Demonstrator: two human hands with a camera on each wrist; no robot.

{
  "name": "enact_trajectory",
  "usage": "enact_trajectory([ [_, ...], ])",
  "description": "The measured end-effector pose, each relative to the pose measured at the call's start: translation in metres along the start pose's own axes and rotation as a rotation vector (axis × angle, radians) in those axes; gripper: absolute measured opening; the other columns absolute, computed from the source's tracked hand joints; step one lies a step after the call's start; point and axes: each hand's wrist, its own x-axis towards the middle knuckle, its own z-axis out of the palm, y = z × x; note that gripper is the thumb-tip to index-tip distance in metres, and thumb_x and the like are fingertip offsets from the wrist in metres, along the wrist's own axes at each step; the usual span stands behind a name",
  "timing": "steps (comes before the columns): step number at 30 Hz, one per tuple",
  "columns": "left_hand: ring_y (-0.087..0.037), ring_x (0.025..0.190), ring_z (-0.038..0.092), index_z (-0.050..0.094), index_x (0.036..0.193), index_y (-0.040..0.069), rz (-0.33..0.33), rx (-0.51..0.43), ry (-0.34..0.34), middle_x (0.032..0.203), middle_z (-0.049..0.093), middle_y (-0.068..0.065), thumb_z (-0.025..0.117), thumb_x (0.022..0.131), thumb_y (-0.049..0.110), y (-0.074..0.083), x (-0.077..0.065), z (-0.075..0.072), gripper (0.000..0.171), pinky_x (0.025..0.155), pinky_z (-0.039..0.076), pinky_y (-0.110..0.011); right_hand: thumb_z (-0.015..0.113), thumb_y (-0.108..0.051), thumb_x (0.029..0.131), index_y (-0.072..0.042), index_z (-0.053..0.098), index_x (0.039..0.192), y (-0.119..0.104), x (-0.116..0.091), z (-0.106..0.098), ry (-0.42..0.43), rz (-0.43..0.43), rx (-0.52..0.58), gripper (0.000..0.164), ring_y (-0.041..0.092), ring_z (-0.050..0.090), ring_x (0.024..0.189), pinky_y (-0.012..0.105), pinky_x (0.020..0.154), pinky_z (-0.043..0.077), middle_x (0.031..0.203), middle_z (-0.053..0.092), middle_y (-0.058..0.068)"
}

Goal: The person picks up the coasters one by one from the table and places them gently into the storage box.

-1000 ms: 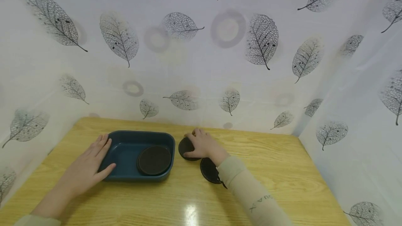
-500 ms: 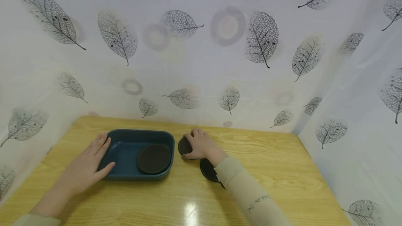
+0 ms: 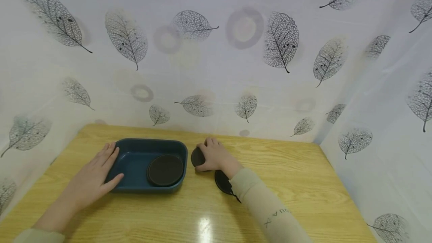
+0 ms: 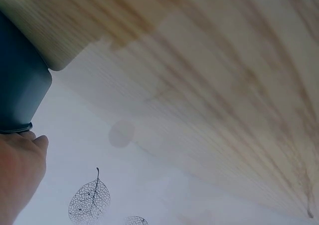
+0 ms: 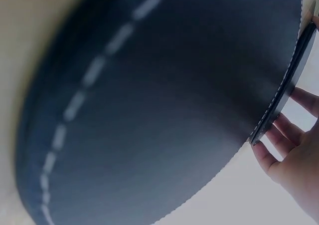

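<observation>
My left hand [image 3: 89, 177] rests flat along the left rim of a dark blue rectangular tray [image 3: 131, 171], fingers extended. That rim and fingertips meet in the left wrist view, where the tray's outer wall [image 4: 22, 80] shows. Inside the tray, at its right side, lie stacked round black coasters [image 3: 165, 170]. Just right of the tray, my right hand [image 3: 216, 156] grips another round black coaster [image 3: 197, 156], thumb at its near edge and fingers at the far edge. In the right wrist view the fingers [image 5: 286, 140] hold a coaster's edge, beyond a large black disc with white stitching [image 5: 164, 110].
Under my right wrist lies another round black coaster [image 3: 222, 182] with a thin dark tail, partly hidden by the sleeve. The wooden table [image 3: 162, 216] meets a white leaf-patterned curtain [image 3: 216, 74] at the back, with more of it at both sides.
My right thumb has shifted slightly outward to the near edge of the coaster. The left hand and the tray stay as they were; the head view has tilted a little.
</observation>
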Motion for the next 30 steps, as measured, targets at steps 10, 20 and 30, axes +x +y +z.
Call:
enact_trajectory([
  [10,-0.039,0.167,0.006,0.027,0.163,-0.012,0.006,-0.008,0.013,0.171,0.023,-0.035,0.065,0.104,0.041,0.0,0.001,-0.001,0.088,0.122,-0.02,-0.011,0.079,-0.062,0.085,-0.02,0.052,0.156,0.0,0.001,-0.003,-0.008,-0.001,-0.009,0.086,0.028,0.049,0.125,0.045,0.106,0.046,0.136,0.054,0.012],
  [20,-0.026,0.167,-0.009,0.027,0.163,-0.012,0.01,0.005,0.012,0.171,0.022,-0.035,0.065,0.104,0.042,0.001,0.001,-0.001,0.089,0.122,-0.021,-0.011,0.079,-0.059,0.084,-0.018,0.054,0.155,0.004,-0.003,-0.006,0.011,-0.011,-0.002,0.085,0.03,0.049,0.128,0.048,0.106,0.046,0.139,0.054,0.015],
  [30,-0.032,0.168,-0.002,0.029,0.162,-0.013,0.019,0.011,0.028,0.17,0.024,-0.036,0.066,0.103,0.042,-0.002,0.0,0.002,0.089,0.119,-0.021,-0.008,0.079,-0.057,0.084,-0.017,0.052,0.156,0.003,-0.005,-0.017,0.059,-0.028,-0.024,0.087,0.028,0.047,0.123,0.044,0.1,0.046,0.136,0.053,0.013],
])
